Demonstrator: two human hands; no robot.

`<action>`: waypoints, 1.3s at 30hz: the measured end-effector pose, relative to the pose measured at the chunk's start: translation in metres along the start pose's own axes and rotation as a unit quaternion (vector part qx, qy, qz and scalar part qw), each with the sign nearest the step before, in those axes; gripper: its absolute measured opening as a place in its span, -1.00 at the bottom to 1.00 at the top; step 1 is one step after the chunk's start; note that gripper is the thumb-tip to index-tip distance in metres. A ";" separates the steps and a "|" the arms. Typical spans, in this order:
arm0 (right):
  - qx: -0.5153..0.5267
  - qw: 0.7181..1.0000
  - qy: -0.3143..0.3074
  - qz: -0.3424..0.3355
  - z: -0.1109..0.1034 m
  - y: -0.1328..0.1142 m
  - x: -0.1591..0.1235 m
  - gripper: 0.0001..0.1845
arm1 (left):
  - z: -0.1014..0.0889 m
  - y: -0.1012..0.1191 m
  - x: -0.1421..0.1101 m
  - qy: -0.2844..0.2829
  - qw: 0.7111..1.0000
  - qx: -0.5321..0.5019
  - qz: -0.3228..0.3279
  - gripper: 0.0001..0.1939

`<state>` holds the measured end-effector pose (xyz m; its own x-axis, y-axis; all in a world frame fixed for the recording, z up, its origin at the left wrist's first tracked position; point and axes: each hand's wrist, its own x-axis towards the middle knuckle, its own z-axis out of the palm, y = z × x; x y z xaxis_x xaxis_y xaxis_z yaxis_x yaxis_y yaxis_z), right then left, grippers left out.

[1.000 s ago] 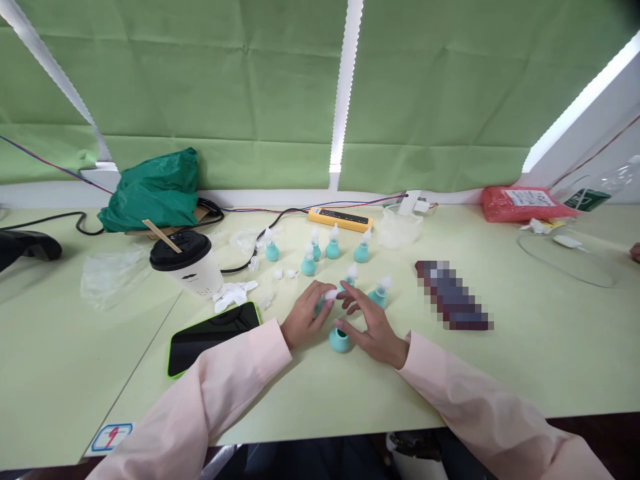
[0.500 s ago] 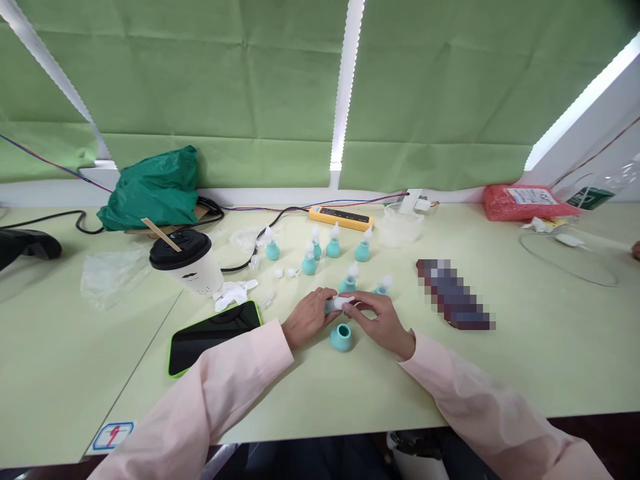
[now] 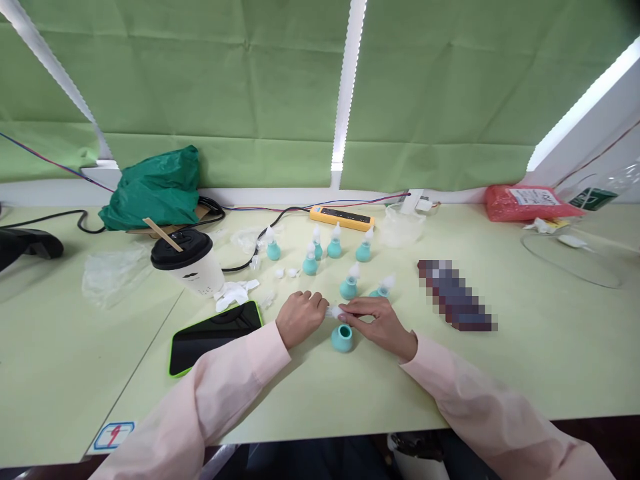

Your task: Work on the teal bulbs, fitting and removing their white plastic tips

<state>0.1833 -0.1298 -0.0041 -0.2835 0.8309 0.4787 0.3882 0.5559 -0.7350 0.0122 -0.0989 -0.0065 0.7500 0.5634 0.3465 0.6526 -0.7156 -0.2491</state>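
Observation:
My left hand [image 3: 300,317] is curled into a loose fist and my right hand [image 3: 377,323] pinches with it; together they hold a small white nozzle piece [image 3: 335,311] between their fingertips. Just below the fingers an open teal rubber bulb [image 3: 342,338] stands on the pale green table [image 3: 310,393]. Behind the hands stand several teal bulbs with white tips [image 3: 349,285], some in a back row [image 3: 334,247]. Small loose white parts [image 3: 286,273] lie left of them.
A phone in a green case [image 3: 213,336] lies left of my left arm. A white cup with a black lid [image 3: 187,261], white scraps [image 3: 231,294], a green bag [image 3: 153,189], a yellow device [image 3: 340,218], a clear tub [image 3: 400,227], a blurred dark object [image 3: 454,296] and a red packet [image 3: 527,202] surround the work spot.
My right hand went from spread fingers beside the open bulb to a pinch meeting my left hand on the white piece. Both hands drew slightly toward me.

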 end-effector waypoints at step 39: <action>0.071 0.997 -0.031 0.022 -0.005 -0.008 0.005 -0.83 | -0.013 0.006 0.003 -0.119 0.987 -0.094 -0.049 -0.82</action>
<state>0.1831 -0.1299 0.0060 -0.3241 0.8495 0.4164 0.2747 0.5057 -0.8178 0.0175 -0.1066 0.0046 0.7031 0.6986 0.1323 0.7084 -0.7043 -0.0460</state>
